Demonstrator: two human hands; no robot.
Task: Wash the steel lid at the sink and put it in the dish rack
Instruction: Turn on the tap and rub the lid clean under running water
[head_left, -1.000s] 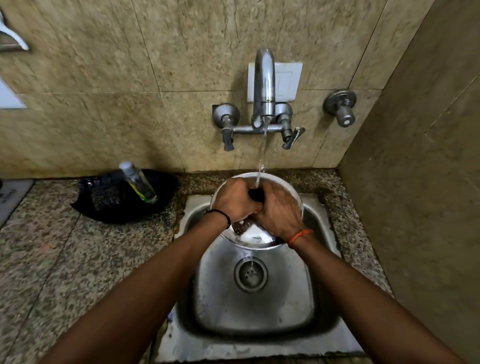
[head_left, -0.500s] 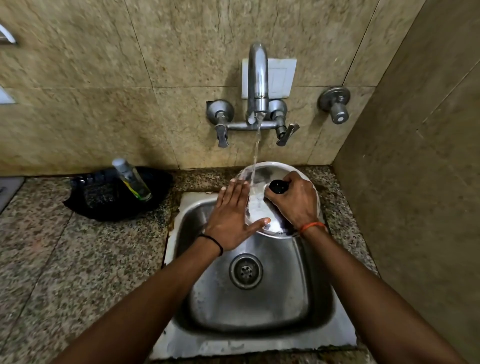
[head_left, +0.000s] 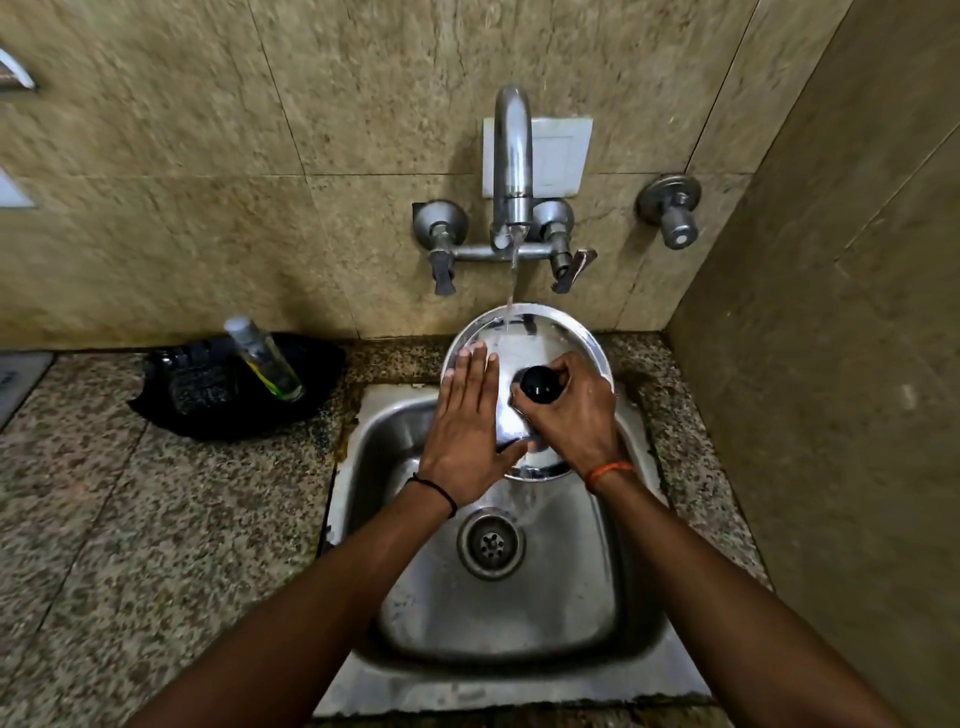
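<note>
A round steel lid with a black knob is held tilted over the back of the steel sink, its top face toward me. Water from the tap falls onto the lid's upper part and runs off its lower edge. My right hand grips the lid at the knob. My left hand lies flat on the lid's left side, fingers straight and together. No dish rack is in view.
A black tray with a clear bottle leaning in it sits on the speckled granite counter left of the sink. A second valve sticks out of the tiled wall. A side wall stands close on the right.
The lid has been turned so its knob side faces me. My left hand went from gripping to lying flat on the lid's surface. My right hand moved onto the knob.
</note>
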